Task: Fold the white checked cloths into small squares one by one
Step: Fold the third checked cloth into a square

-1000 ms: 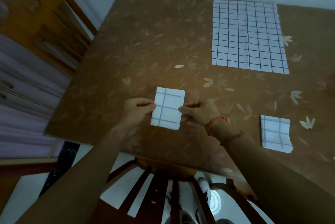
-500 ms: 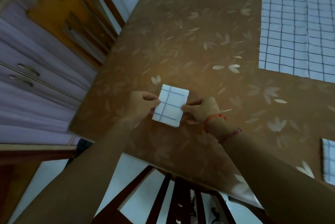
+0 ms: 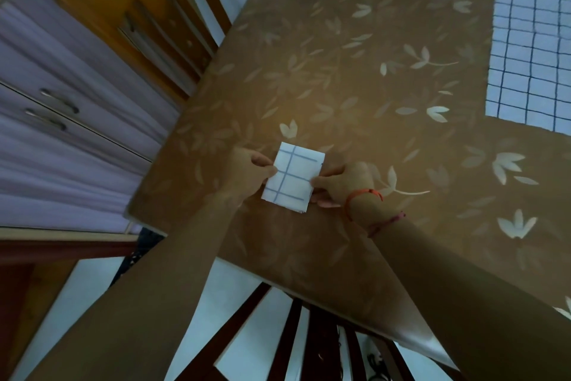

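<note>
A small folded white checked cloth (image 3: 293, 176) is held just above the brown leaf-patterned table (image 3: 340, 71), near its front left corner. My left hand (image 3: 247, 170) pinches the cloth's left edge. My right hand (image 3: 343, 183), with red threads at the wrist, pinches its right edge. A larger, flat white checked cloth (image 3: 534, 50) lies spread at the far right of the table, cut off by the frame edge.
A wooden chair back (image 3: 148, 22) stands beyond the table's left side. Pale purple cupboard drawers with metal handles (image 3: 58, 102) fill the left. A dark wooden chair (image 3: 296, 337) sits below the table's front edge.
The view has swung left, so the small folded cloth at the right has left the frame. Both hands keep their hold on the folded cloth, now nearer the table's left corner.
</note>
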